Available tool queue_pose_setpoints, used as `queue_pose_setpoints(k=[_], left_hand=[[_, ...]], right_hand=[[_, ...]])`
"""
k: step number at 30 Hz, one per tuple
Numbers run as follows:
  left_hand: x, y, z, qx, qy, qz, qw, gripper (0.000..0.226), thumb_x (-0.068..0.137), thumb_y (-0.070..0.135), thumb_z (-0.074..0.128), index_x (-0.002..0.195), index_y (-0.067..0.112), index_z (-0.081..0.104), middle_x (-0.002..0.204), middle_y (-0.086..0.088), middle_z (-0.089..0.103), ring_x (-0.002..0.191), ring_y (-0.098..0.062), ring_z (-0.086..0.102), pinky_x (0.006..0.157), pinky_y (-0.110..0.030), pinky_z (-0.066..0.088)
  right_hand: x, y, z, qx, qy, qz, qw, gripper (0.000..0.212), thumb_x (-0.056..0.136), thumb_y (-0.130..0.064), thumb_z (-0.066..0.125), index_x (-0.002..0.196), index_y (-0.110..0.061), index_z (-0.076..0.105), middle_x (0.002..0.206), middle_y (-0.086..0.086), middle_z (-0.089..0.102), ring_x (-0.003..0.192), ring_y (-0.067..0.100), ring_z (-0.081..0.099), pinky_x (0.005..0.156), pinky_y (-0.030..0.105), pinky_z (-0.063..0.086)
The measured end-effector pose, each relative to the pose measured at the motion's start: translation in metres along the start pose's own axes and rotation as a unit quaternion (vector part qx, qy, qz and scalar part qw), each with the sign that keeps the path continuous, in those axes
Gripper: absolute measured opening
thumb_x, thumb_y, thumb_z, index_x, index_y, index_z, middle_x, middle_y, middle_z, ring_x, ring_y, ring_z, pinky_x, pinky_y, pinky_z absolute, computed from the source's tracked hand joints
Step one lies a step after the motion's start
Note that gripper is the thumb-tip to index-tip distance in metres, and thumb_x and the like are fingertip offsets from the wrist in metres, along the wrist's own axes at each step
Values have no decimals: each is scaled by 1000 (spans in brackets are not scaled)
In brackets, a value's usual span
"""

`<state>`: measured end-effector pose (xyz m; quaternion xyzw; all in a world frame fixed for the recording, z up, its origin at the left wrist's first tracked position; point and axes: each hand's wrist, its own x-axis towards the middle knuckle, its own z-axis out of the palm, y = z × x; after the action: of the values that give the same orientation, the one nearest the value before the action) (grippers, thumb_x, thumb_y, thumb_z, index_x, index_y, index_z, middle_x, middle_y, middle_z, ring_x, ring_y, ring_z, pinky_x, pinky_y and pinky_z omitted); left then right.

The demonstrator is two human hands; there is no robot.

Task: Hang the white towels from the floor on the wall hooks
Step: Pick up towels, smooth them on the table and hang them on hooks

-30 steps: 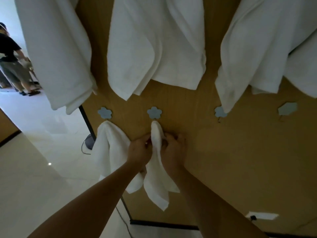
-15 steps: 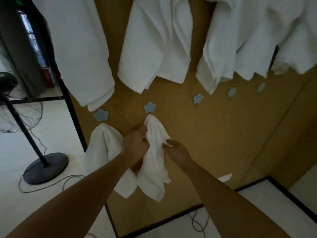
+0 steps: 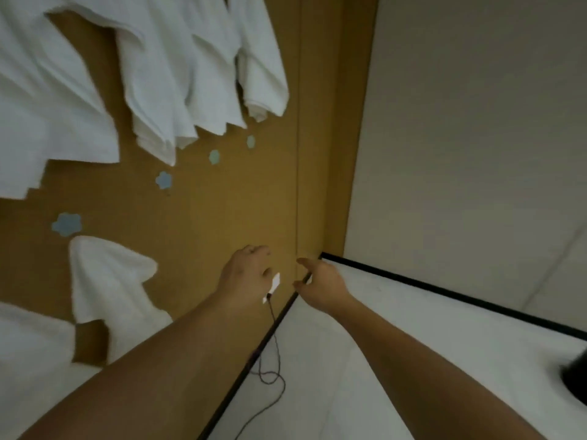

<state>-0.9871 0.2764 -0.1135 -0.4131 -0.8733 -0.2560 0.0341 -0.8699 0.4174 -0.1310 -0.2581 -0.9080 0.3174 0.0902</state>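
I see the wooden wall filling the left of the view, with big white towels draped along its upper row. These look soft, limp and light; I judge a pinch near a corner or fold would hook best. Lower down, a small hung towel sits under a blue flower hook, and three more flower hooks beside it are bare. My left hand and right hand hover loosely spread, gripping nothing. A second ago both pinched that small towel; now they are off it and the view has swung right toward the floor.
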Motion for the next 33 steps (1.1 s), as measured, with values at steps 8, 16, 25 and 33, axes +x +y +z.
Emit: queue_pose_setpoints(k=[8, 16, 25, 33], left_hand=[[-16, 248, 146, -36, -144, 172, 974, 48, 94, 38, 54, 139, 23, 50, 138, 0, 48, 122, -21, 47, 100, -36, 45], [-131, 523, 270, -2, -272, 356, 894, 58, 94, 48, 53, 146, 27, 40, 152, 1, 38, 139, -22, 34, 114, -37, 32], [-284, 742, 356, -27, -371, 525, 765, 55, 94, 47, 54, 145, 31, 40, 153, 1, 35, 140, -22, 33, 114, -42, 34], [-373, 895, 436, -32, -409, 634, 656, 55, 95, 47, 51, 146, 29, 39, 152, 0, 36, 138, -23, 34, 112, -42, 33]], right_hand=[[-174, 210, -134, -58, 143, 201, 967, 63, 90, -43, 59, 148, -28, 40, 147, 1, 48, 132, 26, 45, 106, 43, 43], [-421, 389, -233, -4, 254, 414, 874, 65, 88, -42, 63, 147, -29, 40, 144, 2, 50, 128, 24, 50, 106, 43, 44], [-646, 480, -271, 58, 337, 585, 735, 65, 88, -41, 60, 149, -30, 38, 147, 1, 46, 135, 25, 41, 109, 42, 39], [-765, 558, -301, 97, 403, 665, 621, 65, 88, -37, 60, 149, -29, 39, 144, 1, 48, 132, 23, 45, 106, 36, 42]])
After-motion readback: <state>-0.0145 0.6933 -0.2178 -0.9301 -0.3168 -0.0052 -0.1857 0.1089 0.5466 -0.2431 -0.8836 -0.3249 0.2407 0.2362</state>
